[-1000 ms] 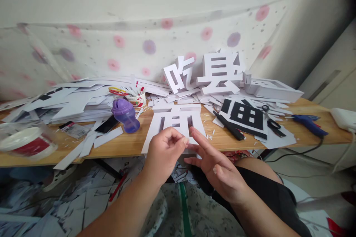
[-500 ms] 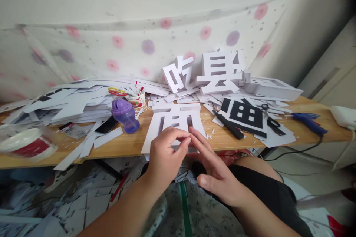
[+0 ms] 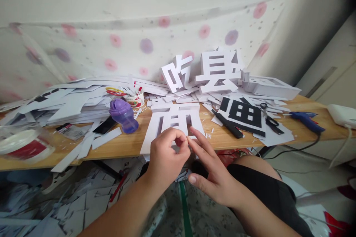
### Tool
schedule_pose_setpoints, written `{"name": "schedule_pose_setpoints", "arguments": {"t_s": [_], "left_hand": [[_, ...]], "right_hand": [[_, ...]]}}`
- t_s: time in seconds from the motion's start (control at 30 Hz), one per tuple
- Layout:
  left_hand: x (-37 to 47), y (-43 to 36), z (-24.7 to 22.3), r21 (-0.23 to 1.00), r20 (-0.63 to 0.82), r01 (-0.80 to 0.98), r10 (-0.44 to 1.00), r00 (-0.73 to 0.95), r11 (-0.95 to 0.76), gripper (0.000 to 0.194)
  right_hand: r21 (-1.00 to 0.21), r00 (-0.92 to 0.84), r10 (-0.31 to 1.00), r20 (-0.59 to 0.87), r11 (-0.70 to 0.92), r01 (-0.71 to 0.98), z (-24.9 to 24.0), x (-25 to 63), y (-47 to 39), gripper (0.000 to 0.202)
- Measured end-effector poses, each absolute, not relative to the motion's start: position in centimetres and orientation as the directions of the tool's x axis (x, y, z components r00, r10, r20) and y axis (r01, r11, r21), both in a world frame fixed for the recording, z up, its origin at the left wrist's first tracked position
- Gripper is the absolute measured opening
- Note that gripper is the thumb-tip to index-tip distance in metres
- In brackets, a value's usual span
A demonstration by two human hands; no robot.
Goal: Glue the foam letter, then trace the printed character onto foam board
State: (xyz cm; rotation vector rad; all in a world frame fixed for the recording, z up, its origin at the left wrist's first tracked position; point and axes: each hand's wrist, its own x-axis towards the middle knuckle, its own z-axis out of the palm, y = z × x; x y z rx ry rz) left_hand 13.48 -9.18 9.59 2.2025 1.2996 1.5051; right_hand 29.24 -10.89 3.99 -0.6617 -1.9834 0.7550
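My left hand (image 3: 168, 153) is closed in a pinch, thumb against forefinger; anything between them is too small to make out. Its fingertips touch a finger of my right hand (image 3: 213, 168), whose fingers and thumb are apart. Both hands hover in front of the table's near edge. Just beyond them a white foam-board character (image 3: 178, 109) lies on the table, its lower part hidden by my hands. To its right, a black-faced cut-out character (image 3: 247, 114) rests by a black utility knife (image 3: 226, 123) and black-handled scissors (image 3: 269, 116).
White board offcuts (image 3: 80, 100) pile up at left, near a purple bottle (image 3: 124, 114), a phone (image 3: 105, 125) and a tub (image 3: 25, 144). Finished white characters (image 3: 218, 70) stand at the back. A blue glue gun (image 3: 307, 120) with a cord lies at right.
My left finger and thumb have curled into a rounder pinch. My right fingers have shifted slightly left, and the right thumb has moved a little left and up.
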Motion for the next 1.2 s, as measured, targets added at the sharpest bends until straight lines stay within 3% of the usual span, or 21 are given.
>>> {"name": "schedule_pose_setpoints", "arguments": {"t_s": [0.1, 0.2, 0.3, 0.4, 0.57, 0.77, 1.2], "left_hand": [[14.0, -9.7, 9.3, 0.556, 0.699, 0.532, 0.706, 0.116, -0.638, 0.017], [14.2, -9.9, 9.0, 0.604, 0.681, 0.470, 0.723, 0.114, -0.643, 0.015], [13.9, -9.3, 8.8, 0.682, 0.630, 0.429, 0.774, 0.068, -0.592, 0.008], [13.6, -8.6, 8.7, 0.666, 0.641, 0.449, 0.765, 0.064, -0.596, 0.006], [13.8, -8.5, 9.1, 0.491, 0.735, 0.546, 0.660, 0.159, -0.678, 0.013], [14.2, -8.6, 9.2, 0.373, 0.780, 0.581, 0.583, 0.227, -0.724, 0.012], [14.6, -9.1, 8.8, 0.215, 0.811, 0.704, 0.525, 0.257, -0.677, 0.013]], "right_hand": [[-0.795, -0.439, 0.739, 0.510, 0.600, 0.087, 4.0, 29.0, -11.2, 0.075], [-0.878, -0.378, 0.794, 0.476, 0.453, -0.155, 4.0, 28.9, -11.3, 0.070], [-0.862, -0.345, 0.830, 0.438, 0.278, -0.424, 4.1, 28.9, -11.2, 0.070], [-0.822, -0.347, 0.831, 0.436, 0.210, -0.530, 4.3, 29.0, -11.3, 0.073], [-0.845, -0.398, 0.805, 0.439, 0.221, -0.487, 4.4, 29.4, -11.9, 0.075], [-0.883, -0.402, 0.797, 0.451, 0.332, -0.332, 4.3, 30.0, -12.5, 0.082], [-0.874, -0.424, 0.767, 0.481, 0.381, -0.301, 4.2, 30.2, -13.1, 0.086]]}}
